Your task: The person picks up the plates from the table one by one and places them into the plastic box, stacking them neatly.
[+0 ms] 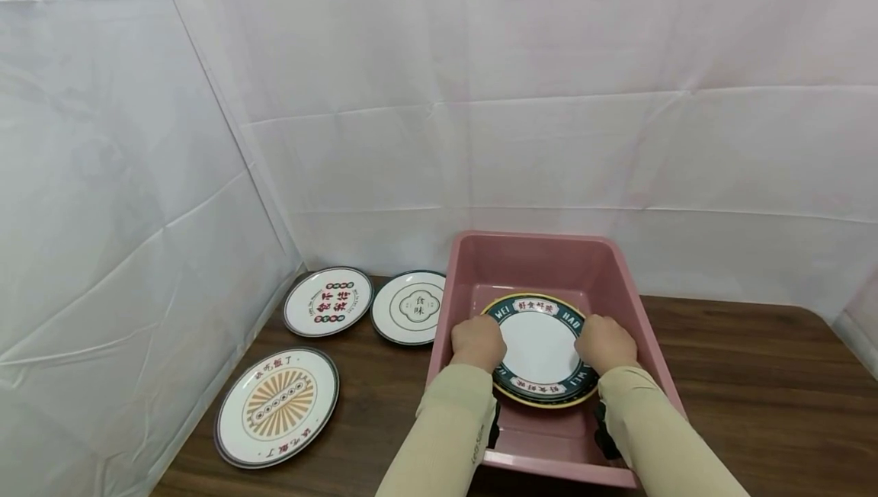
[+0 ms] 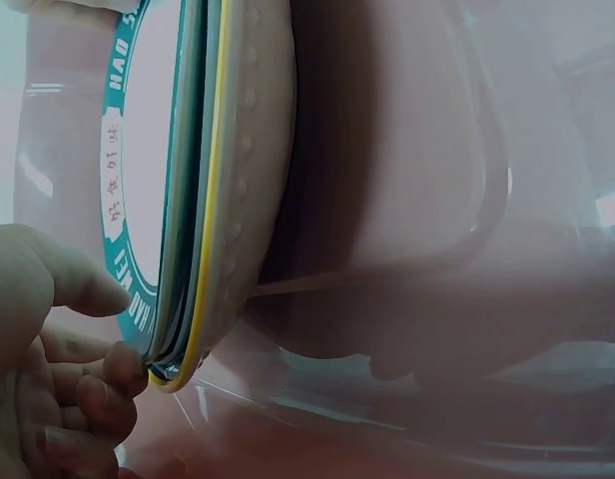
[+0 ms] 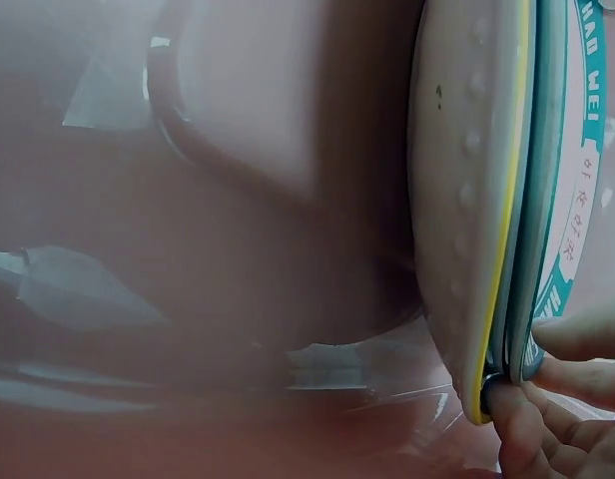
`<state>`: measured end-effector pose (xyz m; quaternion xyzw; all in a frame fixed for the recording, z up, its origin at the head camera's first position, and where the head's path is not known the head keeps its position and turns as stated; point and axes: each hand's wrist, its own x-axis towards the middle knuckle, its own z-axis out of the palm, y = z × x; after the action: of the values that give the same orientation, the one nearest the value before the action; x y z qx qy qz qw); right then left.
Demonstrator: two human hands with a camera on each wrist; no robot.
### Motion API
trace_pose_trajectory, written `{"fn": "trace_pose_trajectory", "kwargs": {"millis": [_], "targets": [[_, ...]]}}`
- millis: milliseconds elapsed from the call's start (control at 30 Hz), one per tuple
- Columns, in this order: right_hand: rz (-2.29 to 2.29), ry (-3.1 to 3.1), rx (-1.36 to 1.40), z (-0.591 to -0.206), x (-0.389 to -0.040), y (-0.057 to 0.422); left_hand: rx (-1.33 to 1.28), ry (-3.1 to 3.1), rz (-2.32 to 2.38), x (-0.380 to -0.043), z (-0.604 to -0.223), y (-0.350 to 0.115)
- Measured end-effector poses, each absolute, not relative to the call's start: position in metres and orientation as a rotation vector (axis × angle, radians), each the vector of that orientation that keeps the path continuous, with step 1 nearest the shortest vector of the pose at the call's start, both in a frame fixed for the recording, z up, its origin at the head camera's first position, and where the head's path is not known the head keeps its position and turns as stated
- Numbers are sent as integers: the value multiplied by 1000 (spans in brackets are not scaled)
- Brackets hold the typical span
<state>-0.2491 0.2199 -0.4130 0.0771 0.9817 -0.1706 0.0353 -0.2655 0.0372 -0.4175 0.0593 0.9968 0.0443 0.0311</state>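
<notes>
Inside the pink tub (image 1: 542, 440) sits a stack of plates. The uppermost is a white plate with a dark green lettered rim (image 1: 538, 344). Below it, a yellow-edged plate (image 2: 258, 110) with a pale, dotted underside shows in both wrist views. My left hand (image 1: 478, 342) pinches the green-rimmed plate at its left edge, thumb over the rim and fingertips at the stack's side. On the opposite edge my right hand (image 1: 607, 343) pinches it likewise, with a fingertip (image 3: 517, 414) at the gap above the yellow edge.
Three plates lie on the brown wooden table (image 1: 748, 383) left of the tub: a red-lettered plate (image 1: 329, 301), a plate with a central emblem (image 1: 411, 306) partly behind the tub's wall, and a larger sunburst plate (image 1: 277, 407). White cloth (image 1: 549, 146) hangs behind and at the left.
</notes>
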Motion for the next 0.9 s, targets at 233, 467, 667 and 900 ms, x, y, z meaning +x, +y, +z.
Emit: {"fn": "trace_pose_trajectory", "kwargs": {"millis": [233,467,667,900], "targets": [[-524,3009,237,-412,-249,220,149,3058,214,-265,-416,37],[-534,3002,245,-413,-248,220,124,3068,240,-265,-417,37],[-539,2997,253,-414,-249,220,125,3088,155,-265,-419,38],[-499,3023,237,-416,-250,219,112,3099,180,-265,-416,39]]}}
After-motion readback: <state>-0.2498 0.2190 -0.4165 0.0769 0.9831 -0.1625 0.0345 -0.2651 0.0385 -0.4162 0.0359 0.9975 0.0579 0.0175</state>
